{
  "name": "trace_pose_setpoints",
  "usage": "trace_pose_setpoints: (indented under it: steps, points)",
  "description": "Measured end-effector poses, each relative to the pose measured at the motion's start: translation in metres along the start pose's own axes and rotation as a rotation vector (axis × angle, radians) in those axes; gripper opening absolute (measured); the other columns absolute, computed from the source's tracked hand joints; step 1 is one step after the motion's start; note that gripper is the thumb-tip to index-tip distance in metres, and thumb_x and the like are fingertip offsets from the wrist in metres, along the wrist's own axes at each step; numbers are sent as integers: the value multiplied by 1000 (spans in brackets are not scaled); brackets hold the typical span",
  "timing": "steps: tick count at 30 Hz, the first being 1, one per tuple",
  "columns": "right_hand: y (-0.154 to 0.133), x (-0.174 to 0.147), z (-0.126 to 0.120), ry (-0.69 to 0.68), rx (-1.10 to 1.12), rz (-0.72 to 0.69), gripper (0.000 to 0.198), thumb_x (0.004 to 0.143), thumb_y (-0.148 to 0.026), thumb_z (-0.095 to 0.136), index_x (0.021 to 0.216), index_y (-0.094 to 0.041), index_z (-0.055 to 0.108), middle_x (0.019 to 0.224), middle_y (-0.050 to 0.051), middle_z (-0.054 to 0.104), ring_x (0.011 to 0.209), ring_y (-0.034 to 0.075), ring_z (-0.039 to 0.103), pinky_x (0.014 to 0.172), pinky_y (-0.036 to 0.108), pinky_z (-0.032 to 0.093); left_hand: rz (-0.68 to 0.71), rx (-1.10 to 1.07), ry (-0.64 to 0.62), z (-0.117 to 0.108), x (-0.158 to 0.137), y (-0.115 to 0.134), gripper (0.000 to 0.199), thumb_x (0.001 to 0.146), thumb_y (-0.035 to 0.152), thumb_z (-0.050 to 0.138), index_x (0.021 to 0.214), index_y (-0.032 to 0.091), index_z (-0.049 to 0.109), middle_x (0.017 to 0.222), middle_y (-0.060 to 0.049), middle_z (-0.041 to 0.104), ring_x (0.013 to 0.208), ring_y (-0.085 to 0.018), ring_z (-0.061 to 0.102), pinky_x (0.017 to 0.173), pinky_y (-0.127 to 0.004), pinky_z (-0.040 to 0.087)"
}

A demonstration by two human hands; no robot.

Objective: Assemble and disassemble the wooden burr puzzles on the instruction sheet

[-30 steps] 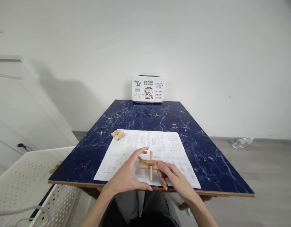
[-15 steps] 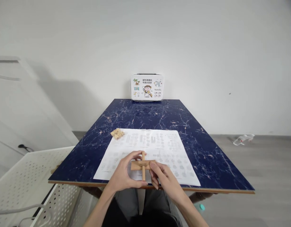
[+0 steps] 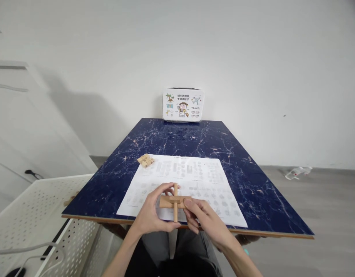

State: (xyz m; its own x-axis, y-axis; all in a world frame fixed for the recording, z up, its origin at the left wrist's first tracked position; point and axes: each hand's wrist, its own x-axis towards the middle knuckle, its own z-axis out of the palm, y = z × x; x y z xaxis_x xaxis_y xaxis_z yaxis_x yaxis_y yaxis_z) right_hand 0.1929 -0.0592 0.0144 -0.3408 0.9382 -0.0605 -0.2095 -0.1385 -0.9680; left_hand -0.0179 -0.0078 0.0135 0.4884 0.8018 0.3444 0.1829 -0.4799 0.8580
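Observation:
Above the near edge of a printed sheet (image 3: 154, 175), both hands hold a cross-shaped assembly of wooden puzzle pieces (image 3: 166, 202). A thin upright stick (image 3: 175, 215) crosses a wider horizontal block, with a short piece at the joint. My left hand (image 3: 151, 211) spans the upright stick, its thumb at the lower end and fingers by the upper end. My right hand (image 3: 205, 219) pinches the right end of the horizontal block between thumb and fingers. Some fingertips are hidden behind the wood.
A small cluster of wooden pieces (image 3: 146, 160) lies at the sheet's upper left corner. A white printed case (image 3: 183, 105) stands at the back of the blue marbled table (image 3: 241, 165). To the left is a white perforated basket (image 3: 36, 200); a clear plastic item (image 3: 298, 172) lies on the floor, right.
The camera view has shifted and tilted slightly. Both hands keep the same hold on the wooden assembly, and the right hand has moved slightly to the right.

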Motion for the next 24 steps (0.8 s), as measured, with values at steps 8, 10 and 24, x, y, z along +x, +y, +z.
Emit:
trace_pose_setpoints:
  steps: [8,10,24]
  points:
    - [6,0,6,90,-38,-52,58,98,-73,54,71,-22,48,48,-8,41,42,10,41,51,26,36,-9,-27,-21,0,4,2,93,58,36,94,142,23,57,135,-12,68,116,-34,65,105,-49,52]
    - [5,-1,7,69,-46,-43,58,99,-72,54,71,-22,48,47,-8,42,42,10,42,51,26,37,-13,-20,-25,0,3,3,92,58,36,94,142,23,57,136,-12,67,116,-34,64,105,-50,52]
    - [11,-11,-3,333,-555,-314,31,109,-48,50,124,-23,59,110,10,66,96,24,66,79,35,55,45,117,15,7,1,7,89,64,22,87,144,27,47,140,-11,56,117,-30,62,106,-46,52]
